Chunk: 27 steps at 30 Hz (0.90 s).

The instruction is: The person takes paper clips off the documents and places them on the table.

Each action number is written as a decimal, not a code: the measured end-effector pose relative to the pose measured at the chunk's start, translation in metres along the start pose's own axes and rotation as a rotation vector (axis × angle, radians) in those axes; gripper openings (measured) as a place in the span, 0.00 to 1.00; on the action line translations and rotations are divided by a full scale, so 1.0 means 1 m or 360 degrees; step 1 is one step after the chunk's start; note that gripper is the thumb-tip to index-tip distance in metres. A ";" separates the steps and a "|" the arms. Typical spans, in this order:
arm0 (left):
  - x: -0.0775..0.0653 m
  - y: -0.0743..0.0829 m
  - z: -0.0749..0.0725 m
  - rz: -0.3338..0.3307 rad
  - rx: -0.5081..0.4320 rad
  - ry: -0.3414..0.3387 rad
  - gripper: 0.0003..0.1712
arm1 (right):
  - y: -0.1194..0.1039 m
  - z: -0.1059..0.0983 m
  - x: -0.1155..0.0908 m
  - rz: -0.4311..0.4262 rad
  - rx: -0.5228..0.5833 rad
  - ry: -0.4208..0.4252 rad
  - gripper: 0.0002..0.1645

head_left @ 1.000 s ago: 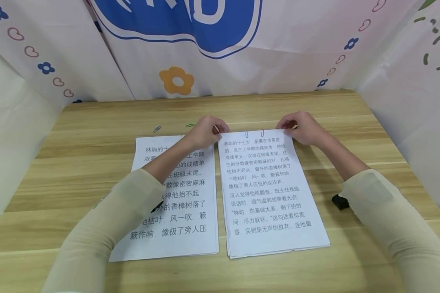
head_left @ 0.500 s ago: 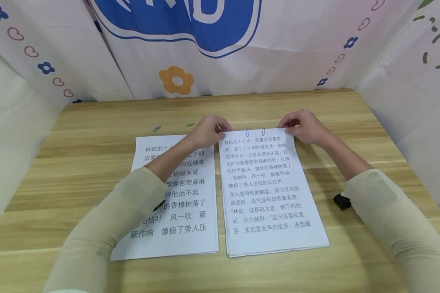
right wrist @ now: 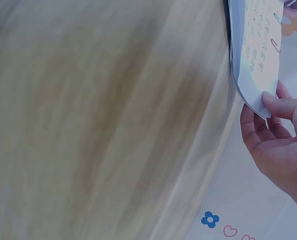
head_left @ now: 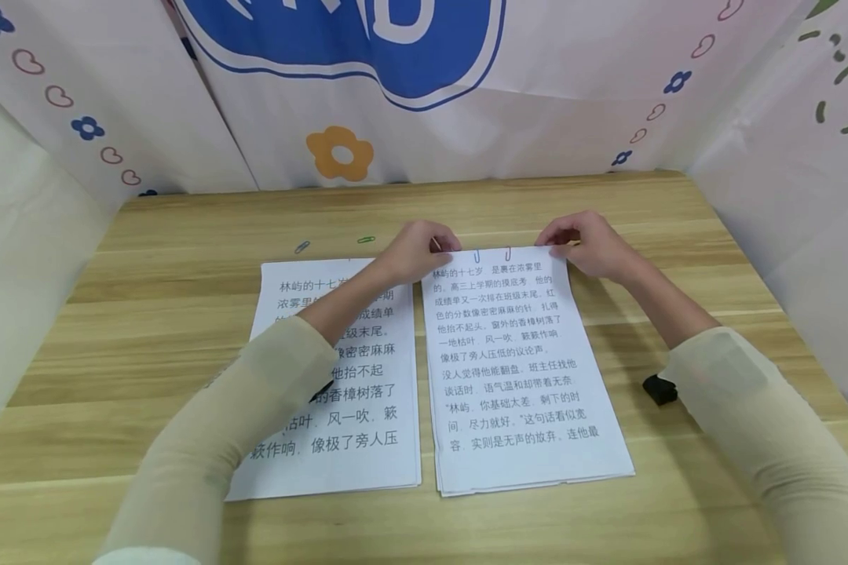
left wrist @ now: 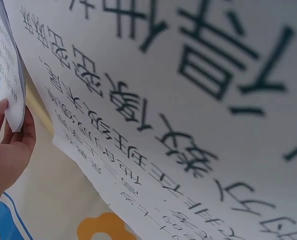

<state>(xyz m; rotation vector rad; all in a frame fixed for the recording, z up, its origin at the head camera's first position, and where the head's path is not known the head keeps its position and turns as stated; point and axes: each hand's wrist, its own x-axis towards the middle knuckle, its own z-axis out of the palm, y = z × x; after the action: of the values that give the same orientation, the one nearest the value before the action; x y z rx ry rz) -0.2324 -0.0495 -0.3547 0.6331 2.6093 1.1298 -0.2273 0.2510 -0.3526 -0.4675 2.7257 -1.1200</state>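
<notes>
A stack of printed sheets (head_left: 512, 377) lies at the right of the two stacks, with a blue paper clip (head_left: 477, 256) and a red paper clip (head_left: 507, 253) on its top edge. My left hand (head_left: 420, 251) pinches this stack near its top left corner. In the left wrist view its thumb is on the front and the fingers are behind. The top right corner sits between thumb and fingers of my right hand (head_left: 585, 245). In the right wrist view that corner is lifted and bends slightly.
A second stack of printed sheets (head_left: 367, 463) lies to the left, partly hidden under my left forearm. Behind it are a loose blue paper clip (head_left: 301, 247) and a green paper clip (head_left: 366, 239) on the wooden table (head_left: 148, 314). A printed cloth (head_left: 502, 141) hangs behind.
My left hand has slid a little to the right along the top edge, nearer the blue clip. The right hand and the stack have barely shifted.
</notes>
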 end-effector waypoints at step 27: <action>0.009 0.003 0.008 0.0022 -0.0027 0.0007 0.05 | 0.004 0.002 -0.001 -0.0019 0.0026 0.0015 0.13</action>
<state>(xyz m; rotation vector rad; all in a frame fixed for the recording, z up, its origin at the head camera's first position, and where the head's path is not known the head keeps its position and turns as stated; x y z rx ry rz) -0.2361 -0.0385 -0.3584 0.6468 2.6003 1.1573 -0.2267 0.2522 -0.3567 -0.4779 2.7233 -1.1490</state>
